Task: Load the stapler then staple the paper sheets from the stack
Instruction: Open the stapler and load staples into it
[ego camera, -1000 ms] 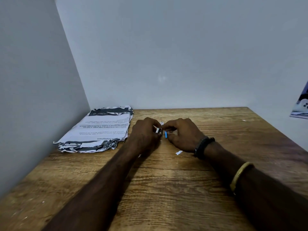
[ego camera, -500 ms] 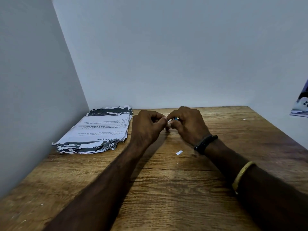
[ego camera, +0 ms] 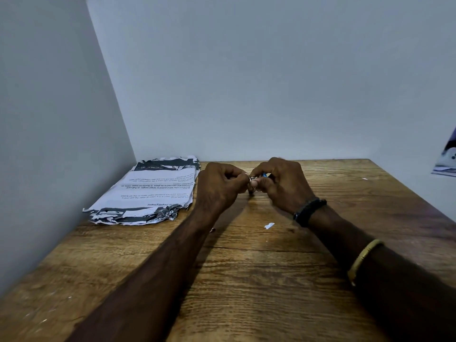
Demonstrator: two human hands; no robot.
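Both my hands meet just above the wooden table (ego camera: 246,280), fingertips pinched together. My right hand (ego camera: 281,186) is closed around a small blue stapler (ego camera: 264,174), of which only a blue sliver and a bit of metal show between the fingers. My left hand (ego camera: 219,188) pinches something tiny at the stapler's metal end; the fingers hide what it is. The stack of printed paper sheets (ego camera: 150,193), with torn dark edges, lies flat at the back left, next to my left hand.
Grey walls close off the table's left side and back. A small white paper scrap (ego camera: 269,225) lies near my right wrist, another speck (ego camera: 364,178) at the back right. A printed picture (ego camera: 447,156) hangs on the right wall.
Both hands have lifted slightly off the table and moved a little away from me, staying pinched together around the small blue stapler. The paper stack has not moved.
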